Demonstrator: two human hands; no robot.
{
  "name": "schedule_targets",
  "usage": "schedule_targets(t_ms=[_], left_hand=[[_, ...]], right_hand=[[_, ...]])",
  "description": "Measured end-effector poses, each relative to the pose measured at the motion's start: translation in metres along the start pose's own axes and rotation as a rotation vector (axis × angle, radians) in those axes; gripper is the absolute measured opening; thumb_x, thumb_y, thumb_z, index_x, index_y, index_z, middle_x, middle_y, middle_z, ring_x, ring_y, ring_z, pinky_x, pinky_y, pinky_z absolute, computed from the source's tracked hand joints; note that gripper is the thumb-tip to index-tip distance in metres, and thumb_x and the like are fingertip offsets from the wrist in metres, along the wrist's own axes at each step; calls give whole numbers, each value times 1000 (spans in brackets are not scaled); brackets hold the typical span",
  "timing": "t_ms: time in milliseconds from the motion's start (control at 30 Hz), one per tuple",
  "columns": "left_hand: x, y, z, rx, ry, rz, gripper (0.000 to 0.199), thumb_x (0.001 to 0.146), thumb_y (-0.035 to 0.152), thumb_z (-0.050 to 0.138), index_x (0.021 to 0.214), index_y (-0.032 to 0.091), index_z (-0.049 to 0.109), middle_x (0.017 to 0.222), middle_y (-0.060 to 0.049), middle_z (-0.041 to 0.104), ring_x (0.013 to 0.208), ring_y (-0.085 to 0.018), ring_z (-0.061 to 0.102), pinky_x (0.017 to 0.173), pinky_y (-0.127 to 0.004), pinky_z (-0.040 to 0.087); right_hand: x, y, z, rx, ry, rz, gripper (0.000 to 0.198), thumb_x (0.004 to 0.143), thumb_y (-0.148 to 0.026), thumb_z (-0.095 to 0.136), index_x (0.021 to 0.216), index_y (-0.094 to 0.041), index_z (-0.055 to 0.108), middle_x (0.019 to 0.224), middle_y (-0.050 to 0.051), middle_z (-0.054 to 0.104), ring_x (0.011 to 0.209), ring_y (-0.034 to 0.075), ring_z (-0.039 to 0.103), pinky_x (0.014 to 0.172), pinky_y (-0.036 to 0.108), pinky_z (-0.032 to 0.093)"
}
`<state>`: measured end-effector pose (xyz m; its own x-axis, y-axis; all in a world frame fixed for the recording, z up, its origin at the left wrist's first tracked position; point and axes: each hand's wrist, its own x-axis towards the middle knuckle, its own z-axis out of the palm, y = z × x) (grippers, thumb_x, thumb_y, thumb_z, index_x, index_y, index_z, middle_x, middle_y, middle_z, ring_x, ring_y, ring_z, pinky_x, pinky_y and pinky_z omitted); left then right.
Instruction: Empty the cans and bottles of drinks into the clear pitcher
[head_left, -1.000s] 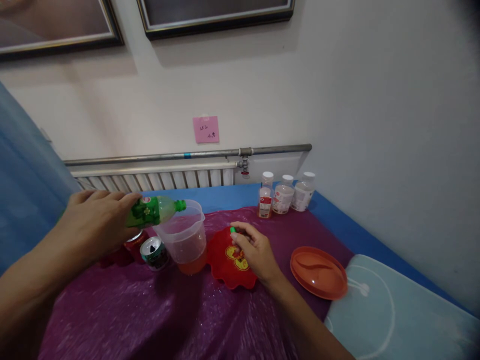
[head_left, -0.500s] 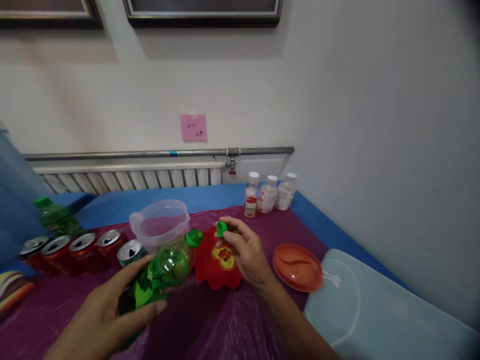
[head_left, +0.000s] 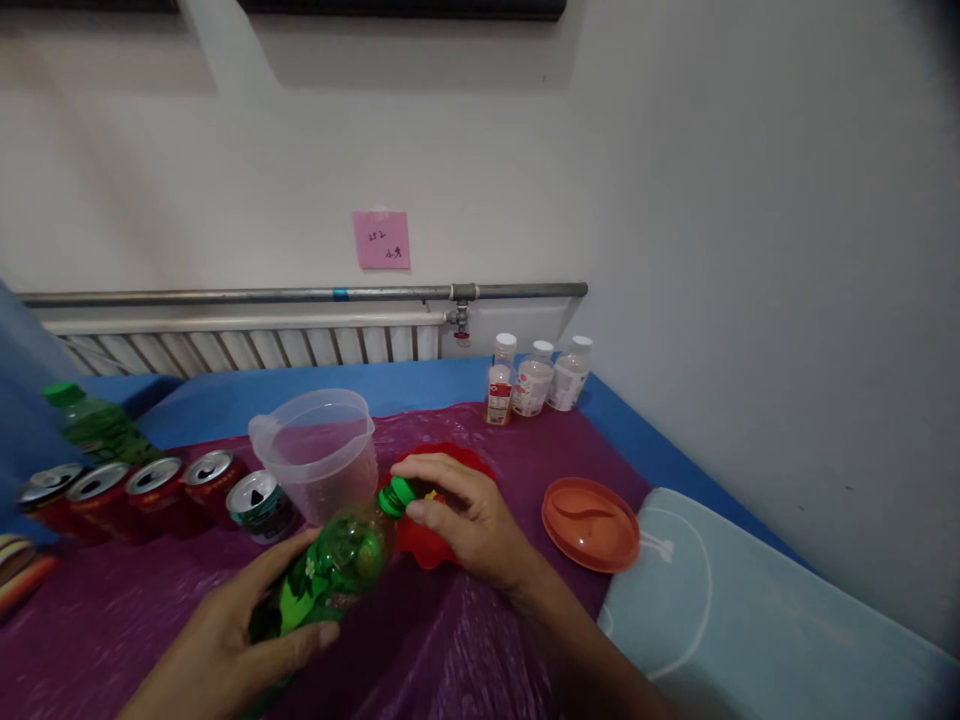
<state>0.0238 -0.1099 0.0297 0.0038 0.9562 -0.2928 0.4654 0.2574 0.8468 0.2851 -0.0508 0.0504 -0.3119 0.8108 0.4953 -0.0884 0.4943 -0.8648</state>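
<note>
Your left hand is wrapped around the body of the green bottle, with the thumb below and the fingers above, and holds it tilted over the purple cloth, the neck pointing up and away from you. Your right hand is at the neck; its thumb and first finger pinch the green cap, which sits on the mouth of the bottle. Whether the cap is tight I cannot tell.

Just behind the bottle stands a clear plastic jug, and a red dish lies partly under your right hand. To the left of the jug you see a row of opened cans and a second green bottle. An orange plate lies to the right, and three small white-capped bottles stand near the wall.
</note>
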Motion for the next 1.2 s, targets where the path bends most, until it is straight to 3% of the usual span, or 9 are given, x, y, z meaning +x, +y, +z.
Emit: schedule_targets(t_ms=[167,433,633,733,800,900,1000,1133,1200], left_hand=[[1,-13,-5,-33,-46,48,92,56,64,83,137,32,53,146,-1,57,138,-29,50,123,-43,35],[3,-22,-11,-109,-297,82,84,60,57,83,138,39,54,154,2,48,146,-29,39,126,-45,30],[-15,-7,3,-96,-239,33,83,55,29,82,134,37,57,150,1,53,143,-31,43,126,-47,30],[-24,-1,-3,-107,-160,32,82,52,28,83,131,33,60,146,-2,56,139,-32,48,120,-44,39],[-28,-1,-21,-151,-42,107,86,52,36,88,133,34,57,149,-2,54,141,-32,46,120,-40,40],[-32,6,-65,-230,224,240,95,53,44,90,139,33,49,148,-4,54,136,-33,50,117,-41,44],[-25,32,-113,-297,382,267,97,57,43,88,142,28,43,135,-10,63,117,-34,64,95,-43,59],[10,70,-160,-199,561,341,67,63,33,77,126,21,56,116,-8,70,109,-29,67,91,-38,58],[36,78,-177,-170,624,370,64,59,33,76,119,18,59,110,-9,71,108,-29,67,93,-39,57]], right_hand=[[-1,-2,-2,0,-97,-37,31,87,-22,66,115,-29,75,120,2,75,118,20,66,106,38,48],[0,-10,-4,22,-221,-66,28,89,-27,68,117,-30,74,122,2,74,115,19,67,105,38,50],[-6,-22,2,-179,-206,77,26,82,-36,79,106,-28,77,98,2,75,93,19,69,90,33,54],[-12,-16,3,-275,-143,143,56,74,-44,83,127,-33,69,120,6,72,105,26,68,94,38,54],[-13,-8,3,-282,-93,135,62,76,-47,79,135,-34,63,127,8,69,106,27,68,93,40,56],[-10,2,2,-271,-19,80,52,84,-47,69,133,-33,65,115,8,73,91,23,71,87,38,59],[-6,7,3,-349,-45,56,46,85,-45,68,129,-31,68,114,9,74,90,23,73,85,36,61],[-5,16,3,-458,-104,31,44,85,-43,69,127,-31,70,129,10,71,112,28,71,97,40,59],[-7,23,2,-488,-126,29,43,86,-43,67,128,-31,70,133,11,69,122,30,67,102,43,56]])
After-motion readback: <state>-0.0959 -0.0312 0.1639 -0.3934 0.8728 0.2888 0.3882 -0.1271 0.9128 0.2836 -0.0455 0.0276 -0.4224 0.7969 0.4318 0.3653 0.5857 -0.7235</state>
